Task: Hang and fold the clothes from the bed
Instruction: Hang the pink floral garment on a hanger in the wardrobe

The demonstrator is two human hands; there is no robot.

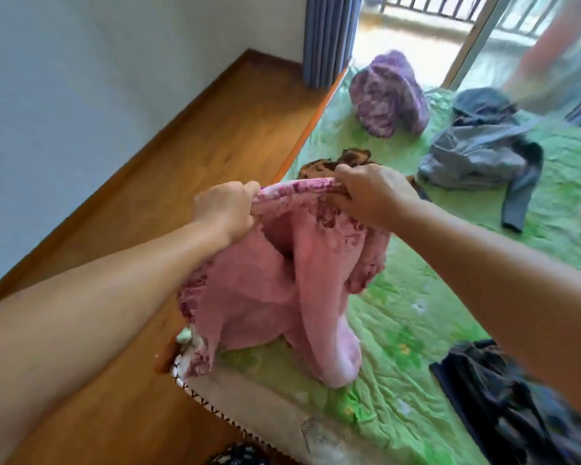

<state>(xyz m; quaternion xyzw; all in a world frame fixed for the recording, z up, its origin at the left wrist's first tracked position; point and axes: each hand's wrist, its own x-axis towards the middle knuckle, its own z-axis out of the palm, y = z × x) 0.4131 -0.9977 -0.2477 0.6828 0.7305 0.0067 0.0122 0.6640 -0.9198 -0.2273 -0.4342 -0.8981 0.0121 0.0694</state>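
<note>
Both fists, left hand and right hand, are gripping the pink floral garment by its bunched band (soft, light, floppy), letting it drape onto the bed.

Soft matt pink cloth garment, quilted green bedspread with slight sheen, smooth glossy wooden floor.

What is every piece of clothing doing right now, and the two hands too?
pink garment: held up by its top edge, bottom drooping onto the bed
left hand: gripping the pink edge
right hand: gripping the pink edge
purple garment: crumpled, unfolded
grey garment: crumpled, one sleeve stretched out
dark garment: crumpled
brown garment: mostly hidden behind the hands
</note>
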